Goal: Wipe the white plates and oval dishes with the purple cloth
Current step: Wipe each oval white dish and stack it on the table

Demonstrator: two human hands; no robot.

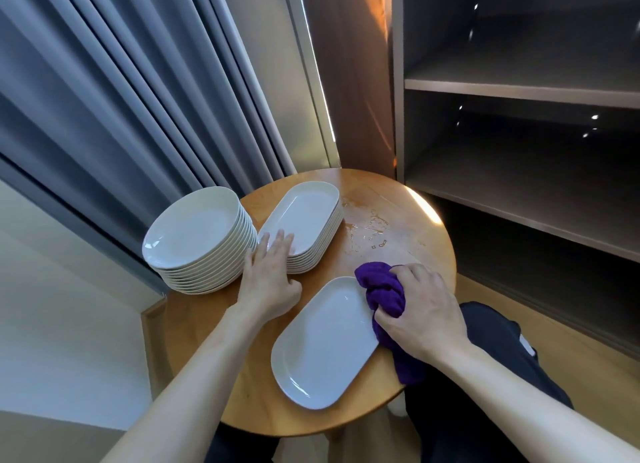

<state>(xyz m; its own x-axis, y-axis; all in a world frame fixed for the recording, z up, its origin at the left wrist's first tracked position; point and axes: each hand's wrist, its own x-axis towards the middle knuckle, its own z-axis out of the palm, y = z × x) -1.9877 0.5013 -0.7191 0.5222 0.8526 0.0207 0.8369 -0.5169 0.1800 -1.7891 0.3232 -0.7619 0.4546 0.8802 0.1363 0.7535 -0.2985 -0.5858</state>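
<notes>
A single white oval dish lies on the near part of the round wooden table. My right hand grips the bunched purple cloth at the dish's right rim; the cloth's tail hangs over the table edge. A stack of white oval dishes stands behind. My left hand lies with straight fingers on the near end of that stack's top dish. A taller stack of round white plates stands at the table's left.
Water drops spread on the table right of the oval stack. Grey curtains hang behind the plates. Dark open shelves stand at the right, close to the table. My dark-trousered legs are under the table's near edge.
</notes>
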